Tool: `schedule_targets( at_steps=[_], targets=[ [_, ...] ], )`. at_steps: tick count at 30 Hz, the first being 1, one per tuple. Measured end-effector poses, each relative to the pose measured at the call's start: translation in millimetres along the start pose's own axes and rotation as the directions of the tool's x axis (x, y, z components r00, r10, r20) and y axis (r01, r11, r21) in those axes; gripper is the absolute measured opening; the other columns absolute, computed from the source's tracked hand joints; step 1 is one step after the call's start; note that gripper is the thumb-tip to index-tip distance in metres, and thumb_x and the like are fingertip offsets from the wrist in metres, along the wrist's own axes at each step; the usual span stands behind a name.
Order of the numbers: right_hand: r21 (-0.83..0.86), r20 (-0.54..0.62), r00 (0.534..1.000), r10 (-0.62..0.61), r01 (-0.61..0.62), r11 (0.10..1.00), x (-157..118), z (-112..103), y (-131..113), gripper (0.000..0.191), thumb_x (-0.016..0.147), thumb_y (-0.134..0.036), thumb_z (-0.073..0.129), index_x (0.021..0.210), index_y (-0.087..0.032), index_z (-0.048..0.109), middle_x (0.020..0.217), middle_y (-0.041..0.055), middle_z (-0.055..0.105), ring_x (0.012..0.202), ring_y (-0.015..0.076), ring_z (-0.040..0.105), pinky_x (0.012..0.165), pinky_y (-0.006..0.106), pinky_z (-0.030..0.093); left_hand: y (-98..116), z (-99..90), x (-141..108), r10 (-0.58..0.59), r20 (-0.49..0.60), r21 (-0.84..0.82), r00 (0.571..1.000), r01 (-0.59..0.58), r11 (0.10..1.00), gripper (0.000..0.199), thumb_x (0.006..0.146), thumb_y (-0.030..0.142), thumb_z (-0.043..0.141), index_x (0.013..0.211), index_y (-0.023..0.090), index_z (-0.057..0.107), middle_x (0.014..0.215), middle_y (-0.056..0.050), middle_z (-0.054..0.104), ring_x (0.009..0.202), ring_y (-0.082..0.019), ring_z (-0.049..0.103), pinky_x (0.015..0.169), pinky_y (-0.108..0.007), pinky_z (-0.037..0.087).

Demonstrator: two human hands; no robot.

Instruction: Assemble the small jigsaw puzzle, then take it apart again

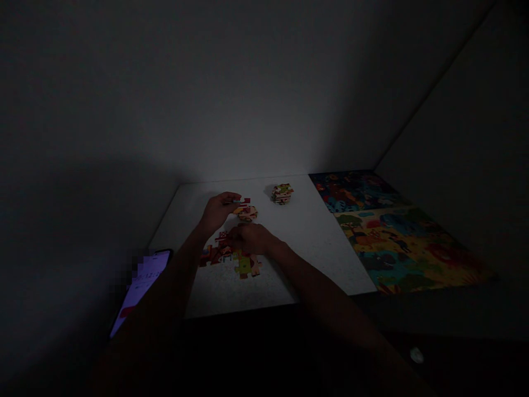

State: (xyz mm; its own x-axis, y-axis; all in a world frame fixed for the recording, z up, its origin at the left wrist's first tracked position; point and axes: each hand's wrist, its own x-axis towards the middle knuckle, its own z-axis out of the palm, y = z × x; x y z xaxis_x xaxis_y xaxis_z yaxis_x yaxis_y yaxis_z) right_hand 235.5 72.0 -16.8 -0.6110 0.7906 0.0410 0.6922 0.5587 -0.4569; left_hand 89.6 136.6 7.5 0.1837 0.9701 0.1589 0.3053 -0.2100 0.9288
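Observation:
My left hand point(218, 210) pinches a puzzle piece point(244, 202) above the white table point(318, 248), its fingers closed. Just below that piece lies a small pile of puzzle pieces point(248, 213). My right hand point(253, 238) is lower, with curled fingertips pressed at the upper edge of several joined puzzle pieces point(243, 264) in red, green and pink. Whatever lies between its fingers is hidden. A taller stack of puzzle pieces point(281, 193) stands farther back, to the right of both hands.
Two colourful animal pictures, a dark one point(351, 190) and a yellow one point(397, 248), lie along the right side. A phone with a lit screen point(144, 281) is at the left, beside my left forearm. Walls rise behind and at the right.

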Motion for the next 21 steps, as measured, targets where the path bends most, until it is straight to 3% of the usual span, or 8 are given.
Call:
schedule_targets(
  at_steps=[6, 14, 21],
  targets=[
    [0.061, -0.002, 1.0, -0.012, 0.012, 0.998, 0.5, -2.6, -0.2, 0.032, 0.097, -0.045, 0.051, 0.106, -0.02, 0.07, 0.105, 0.0068, 0.072, 0.091, 0.0184, 0.064, 0.07, 0.026, 0.042, -10.8, 14.3, 14.8, -0.031, 0.01, 0.033, 0.999, 0.031, 0.999, 0.026, 0.066, 0.032, 0.075, 0.087, 0.017, 0.073, 0.097, -0.007, 0.076, 0.093, -0.024, 0.069, 0.088, -0.037, 0.053],
    [0.093, 0.026, 1.0, -0.017, 0.014, 0.996, 1.8, -3.5, 0.8, 0.029, 0.097, -0.041, 0.052, 0.098, -0.019, 0.07, 0.096, 0.0052, 0.07, 0.084, 0.0166, 0.063, 0.064, 0.024, 0.04, -26.1, 18.4, 16.4, -0.041, 0.005, 0.08, 0.999, 0.041, 0.996, 0.027, 0.069, 0.036, 0.074, 0.087, 0.018, 0.075, 0.101, -0.007, 0.076, 0.099, -0.025, 0.069, 0.094, -0.039, 0.052],
    [0.13, 0.021, 1.0, -0.021, 0.018, 0.991, 2.6, -2.3, 2.3, 0.026, 0.095, -0.037, 0.055, 0.108, -0.019, 0.07, 0.103, 0.0061, 0.071, 0.088, 0.0171, 0.063, 0.067, 0.024, 0.042, -35.3, 22.8, 16.7, -0.028, 0.009, 0.158, 1.0, 0.026, 0.987, 0.02, 0.073, 0.034, 0.07, 0.083, 0.018, 0.074, 0.096, -0.008, 0.077, 0.094, -0.025, 0.07, 0.093, -0.04, 0.052]
  ],
)
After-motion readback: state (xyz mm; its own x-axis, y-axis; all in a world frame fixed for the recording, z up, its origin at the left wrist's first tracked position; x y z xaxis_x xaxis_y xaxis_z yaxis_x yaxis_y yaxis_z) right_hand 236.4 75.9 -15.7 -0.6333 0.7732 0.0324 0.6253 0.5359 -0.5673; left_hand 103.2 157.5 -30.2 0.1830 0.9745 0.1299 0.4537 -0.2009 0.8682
